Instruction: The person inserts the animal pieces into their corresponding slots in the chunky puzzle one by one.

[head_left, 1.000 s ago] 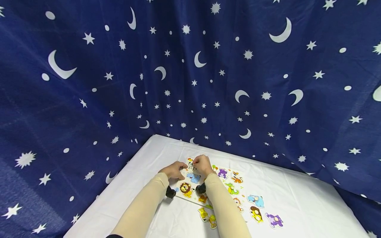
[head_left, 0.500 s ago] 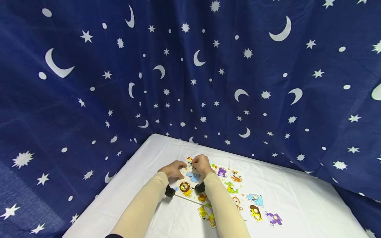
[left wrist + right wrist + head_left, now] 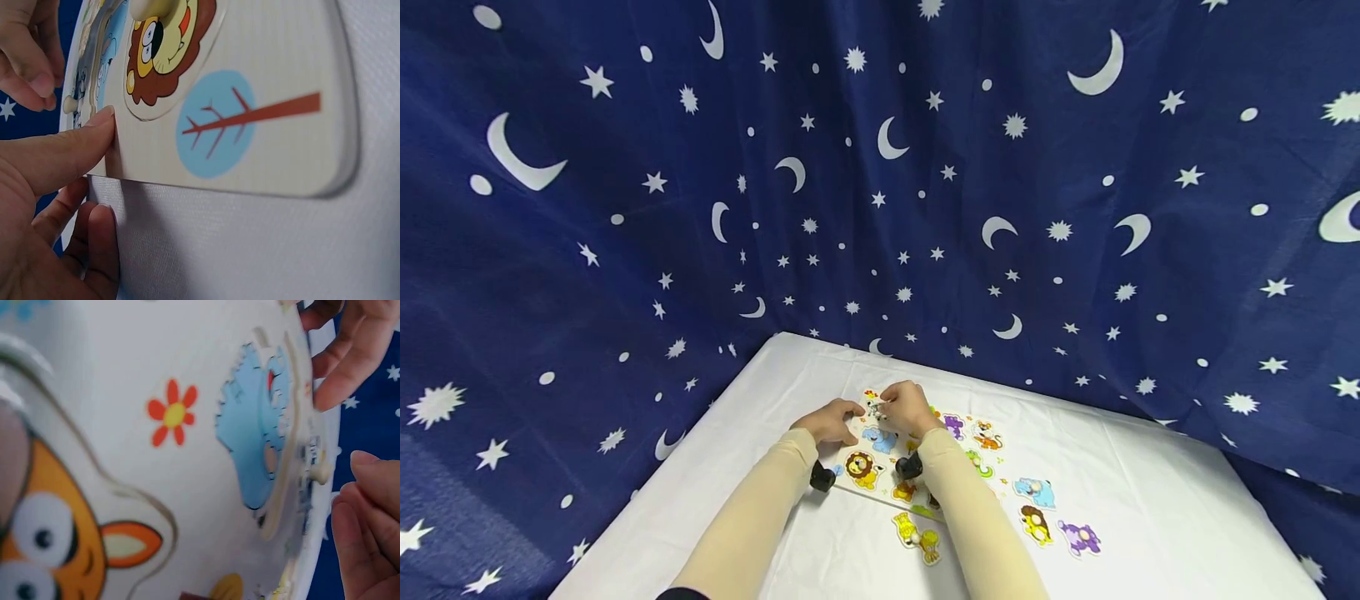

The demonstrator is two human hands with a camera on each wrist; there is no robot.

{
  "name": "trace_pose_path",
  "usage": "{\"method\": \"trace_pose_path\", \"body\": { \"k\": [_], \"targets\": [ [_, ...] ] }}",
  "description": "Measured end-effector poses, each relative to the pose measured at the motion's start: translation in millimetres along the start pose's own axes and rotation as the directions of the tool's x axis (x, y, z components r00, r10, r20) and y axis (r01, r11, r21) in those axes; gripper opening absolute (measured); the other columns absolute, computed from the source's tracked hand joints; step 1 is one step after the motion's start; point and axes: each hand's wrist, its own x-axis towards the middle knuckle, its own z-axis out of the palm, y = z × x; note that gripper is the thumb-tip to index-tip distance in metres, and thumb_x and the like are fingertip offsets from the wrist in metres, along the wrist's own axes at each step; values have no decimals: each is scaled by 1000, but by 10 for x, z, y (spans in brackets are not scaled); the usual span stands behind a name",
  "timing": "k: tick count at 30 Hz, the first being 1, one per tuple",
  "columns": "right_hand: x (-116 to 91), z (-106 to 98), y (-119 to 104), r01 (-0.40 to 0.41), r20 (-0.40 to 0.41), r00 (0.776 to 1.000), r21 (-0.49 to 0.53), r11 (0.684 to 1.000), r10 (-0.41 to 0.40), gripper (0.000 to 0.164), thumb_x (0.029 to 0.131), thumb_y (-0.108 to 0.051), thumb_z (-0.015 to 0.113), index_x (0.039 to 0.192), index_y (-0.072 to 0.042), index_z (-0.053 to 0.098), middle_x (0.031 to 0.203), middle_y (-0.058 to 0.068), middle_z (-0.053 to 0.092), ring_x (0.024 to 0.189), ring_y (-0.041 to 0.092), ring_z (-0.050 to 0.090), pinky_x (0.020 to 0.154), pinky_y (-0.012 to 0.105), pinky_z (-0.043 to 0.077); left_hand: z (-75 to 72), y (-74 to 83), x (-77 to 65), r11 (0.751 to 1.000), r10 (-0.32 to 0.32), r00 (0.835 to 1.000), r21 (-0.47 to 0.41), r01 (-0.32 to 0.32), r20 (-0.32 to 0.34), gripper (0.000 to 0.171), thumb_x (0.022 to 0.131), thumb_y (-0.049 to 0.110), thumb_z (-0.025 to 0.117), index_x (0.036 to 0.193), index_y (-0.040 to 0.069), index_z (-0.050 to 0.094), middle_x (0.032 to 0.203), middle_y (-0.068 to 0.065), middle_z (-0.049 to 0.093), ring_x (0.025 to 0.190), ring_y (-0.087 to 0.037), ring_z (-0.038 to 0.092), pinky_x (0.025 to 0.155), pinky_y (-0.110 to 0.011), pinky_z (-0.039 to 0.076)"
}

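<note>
A light wooden puzzle board point(image 3: 281, 156) with animal pictures lies on the white table. My left hand point(image 3: 829, 422) holds its left edge, the thumb point(image 3: 87, 140) on top and the other fingers below the edge in the left wrist view. My right hand point(image 3: 907, 407) hovers over the far left part, beside a black-and-white zebra piece point(image 3: 874, 408). In the right wrist view a small gap shows between its loosely bent fingers point(image 3: 356, 531) and the zebra's wooden knob point(image 3: 321, 473). Near the hands are a blue elephant point(image 3: 878, 439) and a lion point(image 3: 862, 471).
Loose pieces lie off the board: a yellow piece point(image 3: 917, 540) at the near edge, and a blue one point(image 3: 1034, 492), a lion point(image 3: 1036, 525) and a purple one point(image 3: 1079, 537) to the right. A blue star-and-moon curtain point(image 3: 925, 167) stands behind the table point(image 3: 820, 358).
The head view has shifted slightly, so the scene sits further left and up. My right fingertips have drawn back a little from the zebra; my left hand stays on the board's edge.
</note>
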Motion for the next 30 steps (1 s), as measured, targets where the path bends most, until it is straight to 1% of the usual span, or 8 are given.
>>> {"method": "trace_pose_path", "body": {
  "k": [3, 8, 11, 16, 19, 22, 25, 30],
  "targets": [
    [-30, -47, -45, -4, 0, 1000, 18, 1000, 4, 17, 84, -3, 74, 100, 3, 76, 95, 12, 77, 86, 20, 68, 78, 36, 58, -12, 2, 18, 1000, 10, 1000, 14, -10, -1, 57, 77, 0, 80, 130, 6, 63, 141, -20, 57, 138, -36, 47, 118, -49, 34],
    [-119, -119, -101, 23, 34, 999, 19, 1000, -23, 10, 82, -2, 77, 91, 1, 76, 86, 9, 76, 75, 13, 65, 68, 27, 54, -20, -24, 38, 999, 5, 1000, 42, -4, -5, 57, 76, 2, 82, 130, 9, 63, 141, -18, 57, 138, -35, 47, 120, -49, 32],
    [-200, -180, -138, 40, 98, 994, 12, 999, -41, 9, 82, -1, 76, 91, 0, 76, 83, 7, 75, 71, 9, 61, 65, 23, 52, -16, -34, 35, 999, 0, 1000, 50, 1, -5, 58, 76, 3, 82, 130, 10, 64, 140, -17, 58, 138, -34, 47, 119, -49, 32],
    [-358, -273, -183, 86, 207, 974, 31, 996, -91, 10, 83, -1, 76, 92, 1, 75, 81, 5, 74, 68, 7, 58, 61, 22, 49, -14, -21, 36, 999, -8, 1000, 51, 8, 1, 58, 76, 5, 82, 130, 12, 63, 142, -17, 56, 139, -35, 46, 119, -51, 32],
    [-478, -308, -208, 112, 270, 955, 65, 992, -125, 10, 84, 0, 75, 93, 3, 73, 81, 6, 73, 68, 7, 59, 61, 22, 50, -20, -14, 37, 999, -10, 1000, 46, 10, -1, 58, 77, 5, 82, 131, 12, 63, 143, -17, 55, 139, -36, 45, 119, -51, 32],
    [-613, -340, -243, 146, 332, 928, 97, 985, -170, 10, 85, 2, 73, 94, 5, 73, 82, 7, 74, 69, 7, 61, 63, 21, 52, -22, -13, 35, 999, -11, 1000, 45, 11, -4, 58, 77, 5, 82, 131, 12, 63, 144, -17, 54, 140, -36, 45, 119, -51, 33],
    [-746, -375, -276, 196, 379, 899, 100, 975, -219, 10, 85, 4, 72, 94, 5, 73, 83, 8, 74, 71, 6, 62, 64, 21, 53, -23, -8, 25, 999, -13, 1000, 51, 14, -10, 59, 77, 5, 82, 132, 12, 63, 145, -17, 53, 140, -35, 44, 119, -51, 33],
    [-963, -425, -269, 227, 466, 851, 91, 970, -243, 12, 82, 6, 72, 93, 2, 74, 84, 9, 74, 73, 5, 63, 67, 20, 54, -22, 5, 8, 998, -25, 1000, 49, 26, -11, 58, 77, 4, 81, 131, 11, 63, 145, -18, 54, 140, -36, 44, 119, -51, 32]
  ]
}}
